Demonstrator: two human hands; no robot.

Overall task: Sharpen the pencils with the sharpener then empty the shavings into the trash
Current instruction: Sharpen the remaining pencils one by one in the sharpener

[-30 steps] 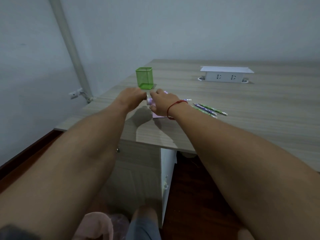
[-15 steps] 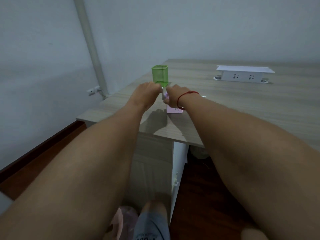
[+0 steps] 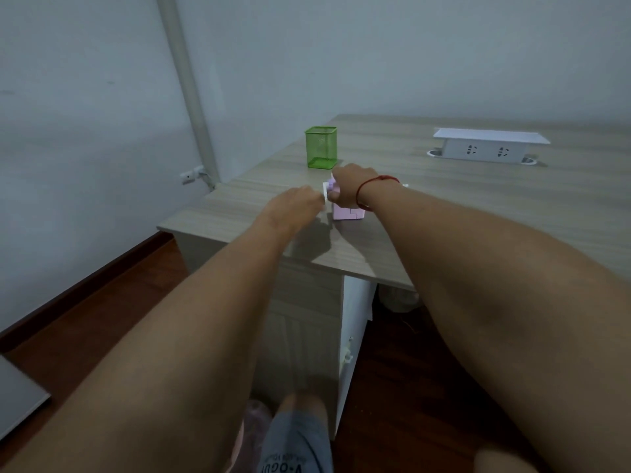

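Observation:
A pink box-shaped sharpener (image 3: pixel 347 212) stands on the wooden desk (image 3: pixel 478 206) near its left front corner. My right hand (image 3: pixel 351 189) grips the top of the sharpener from the right. My left hand (image 3: pixel 297 206) pinches a small white part (image 3: pixel 325 192) at the sharpener's left side. The pencils are hidden behind my right forearm.
A green mesh pen cup (image 3: pixel 321 147) stands just behind the hands. A white pop-up socket box (image 3: pixel 488 145) sits at the back right. Below the desk edge are drawers (image 3: pixel 307 319) and a dark wood floor. A white pipe (image 3: pixel 187 87) runs up the wall.
The view has swung left, so the pencils to the right of the sharpener have dropped out of sight. My left hand has moved slightly away to the left, holding the white part.

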